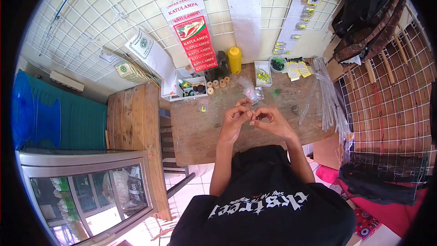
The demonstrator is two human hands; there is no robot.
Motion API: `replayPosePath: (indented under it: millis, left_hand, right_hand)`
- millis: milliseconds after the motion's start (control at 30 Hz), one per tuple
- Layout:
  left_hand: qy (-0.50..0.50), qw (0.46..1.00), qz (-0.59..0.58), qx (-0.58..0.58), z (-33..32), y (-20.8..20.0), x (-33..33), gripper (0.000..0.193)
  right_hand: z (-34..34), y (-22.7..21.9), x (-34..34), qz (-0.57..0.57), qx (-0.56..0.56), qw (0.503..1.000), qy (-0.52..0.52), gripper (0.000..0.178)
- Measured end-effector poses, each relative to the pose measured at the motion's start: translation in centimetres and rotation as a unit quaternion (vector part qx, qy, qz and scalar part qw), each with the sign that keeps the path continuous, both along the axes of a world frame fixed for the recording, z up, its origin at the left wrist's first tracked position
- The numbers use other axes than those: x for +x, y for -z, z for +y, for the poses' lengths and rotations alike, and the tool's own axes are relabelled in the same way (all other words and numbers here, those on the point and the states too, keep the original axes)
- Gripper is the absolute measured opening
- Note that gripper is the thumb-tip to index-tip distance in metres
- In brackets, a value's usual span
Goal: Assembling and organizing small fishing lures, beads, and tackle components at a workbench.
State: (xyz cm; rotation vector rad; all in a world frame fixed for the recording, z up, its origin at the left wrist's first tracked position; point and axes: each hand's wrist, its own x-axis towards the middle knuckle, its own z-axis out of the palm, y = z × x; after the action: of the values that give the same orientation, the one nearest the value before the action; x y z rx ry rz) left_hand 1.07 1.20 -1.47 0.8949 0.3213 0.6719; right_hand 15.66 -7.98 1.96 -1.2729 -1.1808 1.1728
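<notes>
Over the wooden table (195,130), my left hand (234,119) and my right hand (271,122) meet fingertip to fingertip. Both are closed in a pinch. What they hold is too small to make out, though a tiny yellow speck shows just below the touching fingers. Right behind my hands lies a clear plastic bag (255,94) with small contents. To the left on the tabletop is a little group of yellow-green pieces (203,108). A white box (263,74) of similar yellow-green bits stands farther back.
Along the table's back are a white tray (171,92) of small items, wooden spools (215,84), a yellow squeeze bottle (234,61), a round tub (276,64) and yellow packets (298,69). Long clear plastic sleeves (321,98) lie at right. A glass cabinet (86,196) stands lower left.
</notes>
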Motion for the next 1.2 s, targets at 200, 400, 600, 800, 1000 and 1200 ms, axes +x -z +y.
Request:
replayPosePath:
  millis: [200, 400, 600, 800, 1000, 1200]
  left_hand:
    - [-0.048, 0.999, 0.004, -0.005, 0.0, -0.7, 0.0, 0.006]
    - [-0.062, 0.998, -0.008, -0.007, -0.1, -0.4, 0.2, 0.009]
    - [-0.064, 0.998, 0.000, 0.004, -0.1, -0.4, 0.1, 0.010]
    - [-0.056, 0.998, 0.011, 0.030, -0.2, -0.9, 0.1, 0.009]
    - [-0.056, 0.998, 0.007, 0.027, -0.1, -0.9, 0.0, 0.008]
    - [-0.065, 0.998, 0.015, -0.007, 0.0, -0.9, -0.1, 0.008]
  right_hand:
    - [-0.4, -0.1, 0.0, -0.010, 0.000, 1.000, 0.014, 0.006]
    - [-0.7, -0.1, 0.4, -0.037, -0.008, 0.999, 0.018, 0.008]
    - [-0.6, -0.9, 0.2, -0.114, 0.043, 0.989, 0.082, 0.022]
    - [0.1, -0.8, -0.1, -0.037, 0.046, 0.996, 0.074, 0.018]
    - [0.1, -0.6, -0.4, -0.012, 0.032, 0.997, 0.070, 0.014]
    - [0.0, -0.8, -0.6, -0.051, 0.038, 0.993, 0.103, 0.011]
